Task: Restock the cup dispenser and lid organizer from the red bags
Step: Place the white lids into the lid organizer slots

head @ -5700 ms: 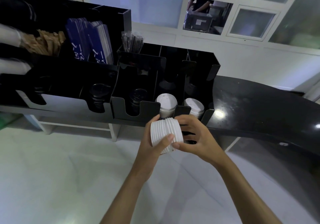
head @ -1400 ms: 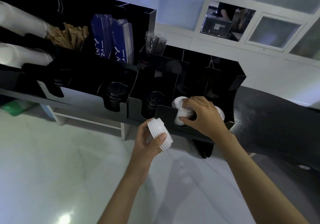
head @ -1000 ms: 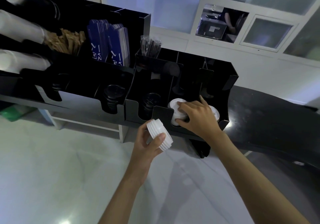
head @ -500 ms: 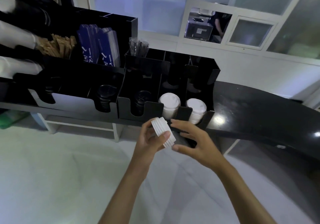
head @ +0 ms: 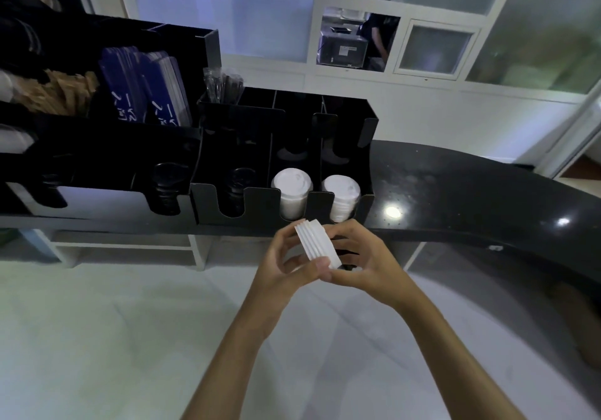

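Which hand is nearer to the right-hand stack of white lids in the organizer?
The right hand. It sits just below the right white lid stack, almost under its slot. The left hand is lower and further left, holding the loose lid stack.

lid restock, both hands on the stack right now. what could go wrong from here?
1. The white lid stack is held tilted in mid-air between left hand and right hand, off the counter; a loose grip could shed lids to the floor.
2. Both white-lid slots of the lid organizer look nearly full; more lids may jam or overhang.
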